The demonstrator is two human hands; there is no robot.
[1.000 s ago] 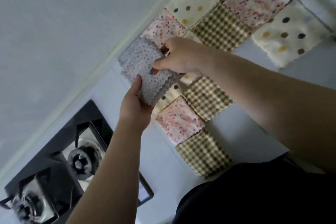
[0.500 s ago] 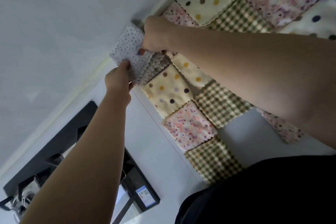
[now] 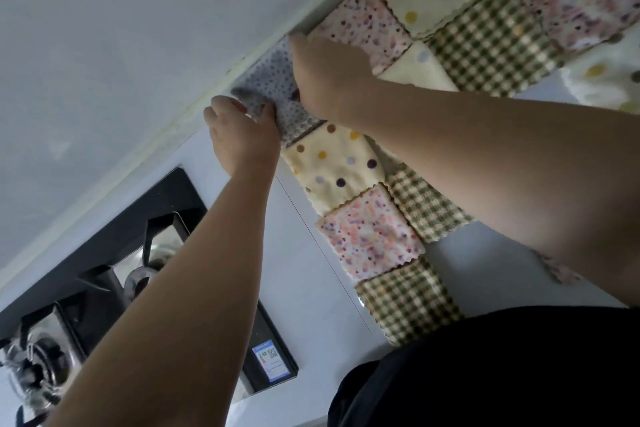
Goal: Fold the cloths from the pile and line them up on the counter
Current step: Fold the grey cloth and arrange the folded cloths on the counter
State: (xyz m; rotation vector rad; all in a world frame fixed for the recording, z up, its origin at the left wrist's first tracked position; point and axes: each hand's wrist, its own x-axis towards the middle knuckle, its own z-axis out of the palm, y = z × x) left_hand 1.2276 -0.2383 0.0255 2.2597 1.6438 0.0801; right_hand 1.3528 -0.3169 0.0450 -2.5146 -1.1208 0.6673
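Three folded squares lie in a column on the white counter (image 3: 304, 253): green gingham cloth (image 3: 405, 302), pink speckled cloth (image 3: 370, 236), cream polka-dot cloth (image 3: 332, 166). Beyond them, the folded grey dotted cloth (image 3: 273, 76) lies at the wall edge. The left hand (image 3: 242, 135) pinches its near corner between thumb and curled fingers. The right hand (image 3: 325, 80) rests on its right side; its finger state cannot be told.
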